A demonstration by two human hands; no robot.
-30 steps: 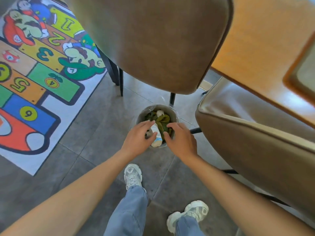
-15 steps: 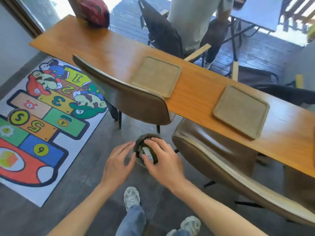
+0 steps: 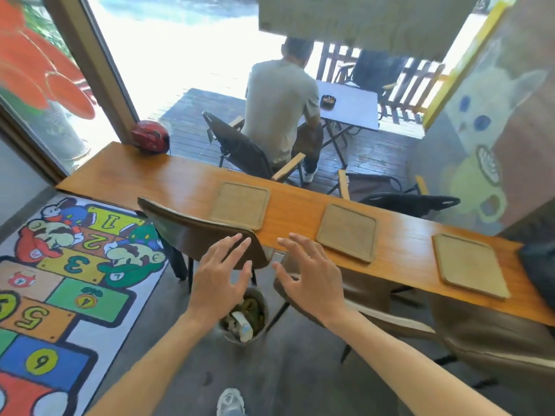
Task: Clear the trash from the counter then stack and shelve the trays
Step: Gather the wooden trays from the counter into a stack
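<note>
Hands [image 3: 220, 280] [image 3: 309, 283] spread empty over bin [image 3: 244, 318], chair backs [image 3: 192, 232] fronting counter [image 3: 300, 205], three trays [image 3: 240, 205]

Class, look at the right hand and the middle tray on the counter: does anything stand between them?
Nothing visible does. The right hand, open, hovers at the near edge of the counter, and only bare wood lies between its fingertips and the middle tray.

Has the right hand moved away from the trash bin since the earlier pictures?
Yes. The right hand, open and empty, has risen off the trash bin toward the counter.
</note>
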